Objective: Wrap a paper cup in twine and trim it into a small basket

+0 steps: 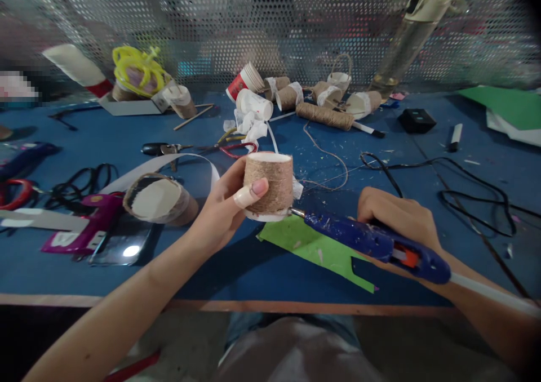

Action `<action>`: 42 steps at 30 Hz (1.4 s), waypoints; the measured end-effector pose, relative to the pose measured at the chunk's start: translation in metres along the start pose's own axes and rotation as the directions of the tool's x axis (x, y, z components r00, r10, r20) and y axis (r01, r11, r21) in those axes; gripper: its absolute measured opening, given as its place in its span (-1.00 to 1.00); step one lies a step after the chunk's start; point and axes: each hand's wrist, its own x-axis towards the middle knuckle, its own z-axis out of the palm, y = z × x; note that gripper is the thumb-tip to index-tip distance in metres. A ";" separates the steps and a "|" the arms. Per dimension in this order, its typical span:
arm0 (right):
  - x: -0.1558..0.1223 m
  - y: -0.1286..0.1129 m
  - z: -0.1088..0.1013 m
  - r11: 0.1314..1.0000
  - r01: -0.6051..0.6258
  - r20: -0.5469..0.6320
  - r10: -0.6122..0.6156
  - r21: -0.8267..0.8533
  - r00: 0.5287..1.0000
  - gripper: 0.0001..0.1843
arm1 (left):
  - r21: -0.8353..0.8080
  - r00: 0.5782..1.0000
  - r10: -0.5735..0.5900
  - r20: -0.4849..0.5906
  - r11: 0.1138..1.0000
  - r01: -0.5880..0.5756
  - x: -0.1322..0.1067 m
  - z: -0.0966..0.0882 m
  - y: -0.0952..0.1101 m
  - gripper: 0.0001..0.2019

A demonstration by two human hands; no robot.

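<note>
My left hand is closed round a paper cup wrapped in brown twine, held upside down above the blue table; a bandage covers the thumb tip. My right hand grips a blue hot glue gun, whose metal nozzle touches the cup's lower rim. A loose strand of twine trails from the cup toward a twine spool farther back. A green paper piece lies under the gun.
A second twine-wrapped cup lies left, beside a pink glue gun and a phone. Scissors, several cups, black cables and green sheets are scattered about. A perforated metal screen backs the table.
</note>
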 end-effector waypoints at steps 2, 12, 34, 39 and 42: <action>0.000 -0.002 0.002 1.000 0.013 -0.006 -0.013 -0.022 1.000 -0.79 | 0.008 1.000 -0.006 -0.002 1.000 0.006 0.000 0.000 -0.001 -0.60; 0.000 0.000 0.001 1.000 -0.010 -0.006 0.010 -0.028 1.000 -0.80 | -0.033 1.000 0.026 0.011 0.999 -0.026 -0.001 0.000 0.000 -0.66; 0.003 0.013 -0.004 0.997 -0.055 0.030 0.057 -0.058 0.998 -0.79 | 0.539 0.824 0.512 0.244 0.635 -0.554 -0.009 0.001 0.005 -0.35; 0.002 0.020 -0.007 0.992 -0.010 0.099 0.022 -0.124 0.995 -0.78 | 0.636 0.767 0.518 0.379 0.457 -0.622 -0.010 -0.004 0.008 -0.29; 0.001 0.022 -0.011 0.988 0.042 0.186 -0.014 -0.148 0.982 -0.81 | 0.665 0.730 0.548 0.408 0.369 -0.649 -0.007 -0.005 0.009 -0.33</action>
